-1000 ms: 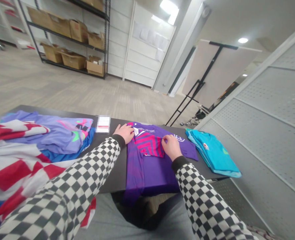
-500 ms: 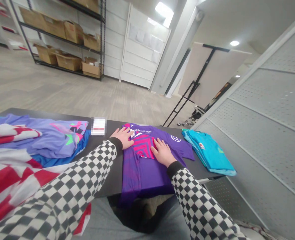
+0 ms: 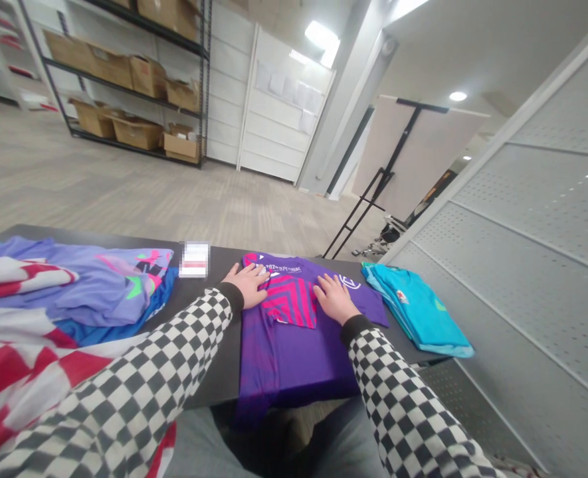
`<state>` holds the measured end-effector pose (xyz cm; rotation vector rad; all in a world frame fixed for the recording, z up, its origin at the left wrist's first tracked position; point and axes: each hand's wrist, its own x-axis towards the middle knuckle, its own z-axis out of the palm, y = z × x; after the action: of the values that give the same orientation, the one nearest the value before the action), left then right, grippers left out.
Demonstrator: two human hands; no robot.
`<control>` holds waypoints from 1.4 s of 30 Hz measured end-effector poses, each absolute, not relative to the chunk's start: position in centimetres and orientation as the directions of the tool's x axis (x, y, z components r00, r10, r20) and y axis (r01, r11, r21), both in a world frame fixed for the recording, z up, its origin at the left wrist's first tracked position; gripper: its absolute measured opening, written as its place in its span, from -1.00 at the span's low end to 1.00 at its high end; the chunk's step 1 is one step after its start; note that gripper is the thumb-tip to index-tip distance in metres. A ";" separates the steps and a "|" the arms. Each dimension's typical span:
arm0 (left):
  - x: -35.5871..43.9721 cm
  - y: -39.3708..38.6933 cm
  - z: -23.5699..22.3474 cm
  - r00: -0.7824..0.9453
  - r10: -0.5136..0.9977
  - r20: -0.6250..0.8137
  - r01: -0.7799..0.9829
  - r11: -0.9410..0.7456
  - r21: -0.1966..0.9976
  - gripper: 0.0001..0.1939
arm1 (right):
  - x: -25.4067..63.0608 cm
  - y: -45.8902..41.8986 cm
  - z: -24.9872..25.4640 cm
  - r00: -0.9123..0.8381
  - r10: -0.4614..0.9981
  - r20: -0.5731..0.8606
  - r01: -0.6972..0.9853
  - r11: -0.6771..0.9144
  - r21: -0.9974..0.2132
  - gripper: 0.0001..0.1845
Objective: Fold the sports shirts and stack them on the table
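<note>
A purple jersey lies flat on the dark table, and a pink chevron-patterned part of it is folded over on top. My left hand rests open on the jersey's left edge, with its fingers near the white print. My right hand lies flat on the purple cloth, just right of the pink part. Both sleeves are black-and-white checked. Neither hand holds anything.
To the left lie a lavender and blue shirt and a red-and-white cloth. A small blurred white card sits behind my left hand. A folded cyan shirt is at the right, beside a perforated grey panel.
My right hand has slid off the pink part to its right, and the pink part now lies flatter and wider. The view has shifted slightly.
</note>
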<state>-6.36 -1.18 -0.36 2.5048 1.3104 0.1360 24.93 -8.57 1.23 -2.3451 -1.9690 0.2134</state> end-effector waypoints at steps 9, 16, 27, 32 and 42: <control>-6.8 -0.8 -0.1 0.568 0.823 -0.008 0.782 -0.537 0.316 -0.26 | 26.2 -7.4 0.0 0.264 0.957 -0.116 0.955 -0.277 -0.107 -0.14; -6.6 -0.4 -0.5 0.570 0.821 -0.038 0.779 -0.525 0.343 -0.25 | 27.8 -6.8 -0.7 0.248 0.962 -0.113 0.964 -0.257 -0.074 -0.12; -6.1 -1.2 0.5 0.599 0.767 0.230 0.695 -0.641 0.326 -0.57 | 30.4 -3.7 2.8 0.208 0.977 0.052 0.978 -0.207 -0.015 -0.36; -6.2 -1.2 -0.1 0.619 0.757 0.210 0.687 -0.652 0.323 -0.64 | 31.1 -3.3 1.4 0.184 0.982 0.039 0.983 -0.184 0.002 -0.41; -5.7 -1.7 0.3 0.625 0.729 0.280 0.629 -0.682 0.373 -0.72 | 32.4 -3.0 2.1 0.174 0.981 0.088 0.984 -0.176 0.014 -0.51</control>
<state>-5.71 -1.74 0.30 2.6095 1.1099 0.6074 32.41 -3.02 2.09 -2.3708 -1.9865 -0.1183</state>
